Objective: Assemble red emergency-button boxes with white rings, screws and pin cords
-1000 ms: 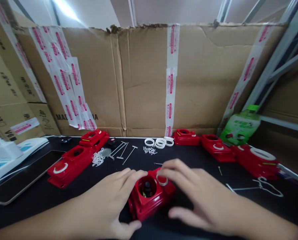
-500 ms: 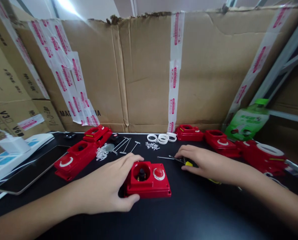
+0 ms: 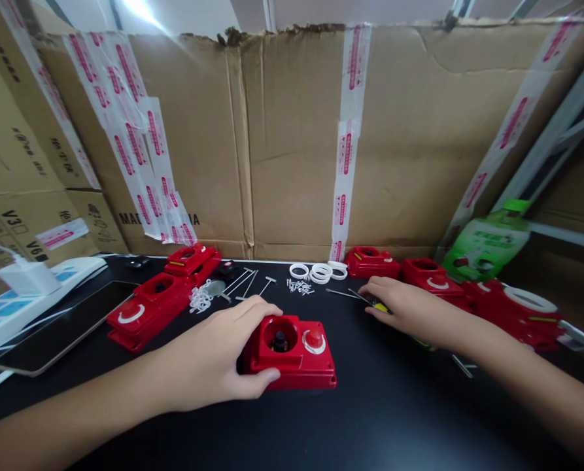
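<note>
My left hand (image 3: 223, 353) is wrapped around the left end of a red plastic housing (image 3: 296, 376) on the black table. This housing has a round opening with a dark part inside, and a red knob (image 3: 314, 337) circled by a white arc mark. Further right, my right hand (image 3: 394, 304) has its fingers closed around a tool with a thin metal shaft and a yellow part, which looks like a screwdriver (image 3: 343, 294). A second thin, dark metal tool (image 3: 361, 297) lies against it; its kind is unclear. The fingers partly cover both.
More red housings (image 3: 149, 307) stand at left and at right (image 3: 373, 263). White rings (image 3: 320, 273), small screws (image 3: 299, 286), white clips (image 3: 202, 297) and T-shaped tools (image 3: 245, 284) lie behind. A phone (image 3: 66, 327), power strip (image 3: 83, 269) and green bottle (image 3: 488, 242) flank the sides.
My right hand has shifted right and slightly away from me, and the thin tools have moved with it. A metal tool beside my right forearm has come into sight. My left hand stays on the housing.
</note>
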A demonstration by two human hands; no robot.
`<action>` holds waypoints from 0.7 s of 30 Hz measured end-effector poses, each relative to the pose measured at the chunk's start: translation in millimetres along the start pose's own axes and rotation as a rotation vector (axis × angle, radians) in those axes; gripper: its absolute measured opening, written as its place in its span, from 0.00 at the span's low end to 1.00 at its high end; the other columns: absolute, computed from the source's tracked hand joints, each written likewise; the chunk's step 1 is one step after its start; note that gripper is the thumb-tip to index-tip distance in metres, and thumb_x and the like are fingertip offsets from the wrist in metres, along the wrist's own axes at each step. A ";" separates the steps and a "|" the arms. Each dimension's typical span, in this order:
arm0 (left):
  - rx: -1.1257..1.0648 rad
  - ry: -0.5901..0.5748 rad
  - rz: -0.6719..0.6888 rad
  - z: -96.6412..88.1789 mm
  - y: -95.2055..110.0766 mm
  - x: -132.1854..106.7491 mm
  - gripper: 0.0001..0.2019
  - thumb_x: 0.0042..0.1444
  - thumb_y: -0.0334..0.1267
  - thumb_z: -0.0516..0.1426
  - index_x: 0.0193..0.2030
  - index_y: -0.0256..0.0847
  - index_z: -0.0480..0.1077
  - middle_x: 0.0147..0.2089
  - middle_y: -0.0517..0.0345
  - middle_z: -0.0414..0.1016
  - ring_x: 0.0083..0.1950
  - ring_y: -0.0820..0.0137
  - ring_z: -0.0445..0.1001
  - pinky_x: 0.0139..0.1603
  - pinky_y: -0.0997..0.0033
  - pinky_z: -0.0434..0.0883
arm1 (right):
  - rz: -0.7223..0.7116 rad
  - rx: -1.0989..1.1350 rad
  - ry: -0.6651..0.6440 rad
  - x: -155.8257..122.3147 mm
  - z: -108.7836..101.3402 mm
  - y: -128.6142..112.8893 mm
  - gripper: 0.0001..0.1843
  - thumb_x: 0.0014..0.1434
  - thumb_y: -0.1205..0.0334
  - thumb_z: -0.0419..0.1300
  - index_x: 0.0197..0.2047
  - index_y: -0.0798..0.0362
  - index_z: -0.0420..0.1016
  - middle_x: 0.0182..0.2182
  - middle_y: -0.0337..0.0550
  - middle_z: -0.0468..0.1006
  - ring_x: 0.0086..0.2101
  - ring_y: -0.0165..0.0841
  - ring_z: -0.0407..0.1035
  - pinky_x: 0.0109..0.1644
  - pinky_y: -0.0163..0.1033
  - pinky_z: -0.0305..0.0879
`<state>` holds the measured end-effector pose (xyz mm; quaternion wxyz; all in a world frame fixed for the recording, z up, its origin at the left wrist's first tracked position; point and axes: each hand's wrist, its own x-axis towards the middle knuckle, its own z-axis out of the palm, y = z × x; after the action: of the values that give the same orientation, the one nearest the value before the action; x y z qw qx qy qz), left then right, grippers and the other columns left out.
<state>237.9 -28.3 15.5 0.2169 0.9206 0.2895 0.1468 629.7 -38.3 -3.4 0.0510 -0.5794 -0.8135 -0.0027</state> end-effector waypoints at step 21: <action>0.030 -0.062 0.002 -4.2 9.1 2.1 0.28 0.59 0.41 0.69 0.64 0.45 0.68 0.59 0.53 0.74 0.56 0.55 0.78 0.58 0.53 0.76 | -0.039 -0.215 -0.087 101.4 -20.4 12.1 0.19 0.72 0.54 0.64 0.61 0.52 0.75 0.58 0.50 0.78 0.52 0.41 0.77 0.55 0.53 0.78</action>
<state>242.1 -32.4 23.8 0.2118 0.9282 0.2839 0.1140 610.0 59.9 25.0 -0.0470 -0.5650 -0.8211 -0.0657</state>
